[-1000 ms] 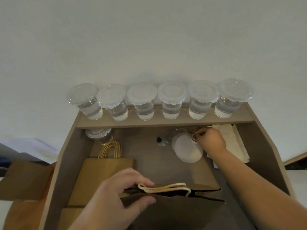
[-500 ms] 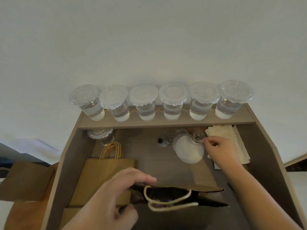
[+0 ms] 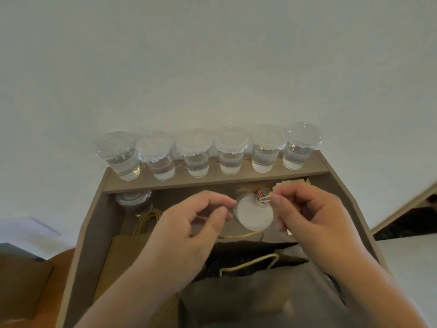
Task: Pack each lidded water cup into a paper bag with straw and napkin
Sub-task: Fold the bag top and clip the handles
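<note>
Two grips just beyond open paper bag (image 3: 231, 297) mouth: R hand (image 3: 314, 216) pinches small clip (image 3: 266, 198); L hand (image 3: 189, 228) curled, contents unclear.

Left hand (image 3: 189, 229) curled, near right hand (image 3: 307, 214), which pinches clip (image 3: 266, 199).

Six lidded cups (image 3: 196, 152) fill the back shelf (image 3: 236, 179) rim to rim. Side walls (image 3: 94, 221) hem the space below. The open bag (image 3: 248, 254) gapes upward in front, with a handle cord across its mouth.
</note>
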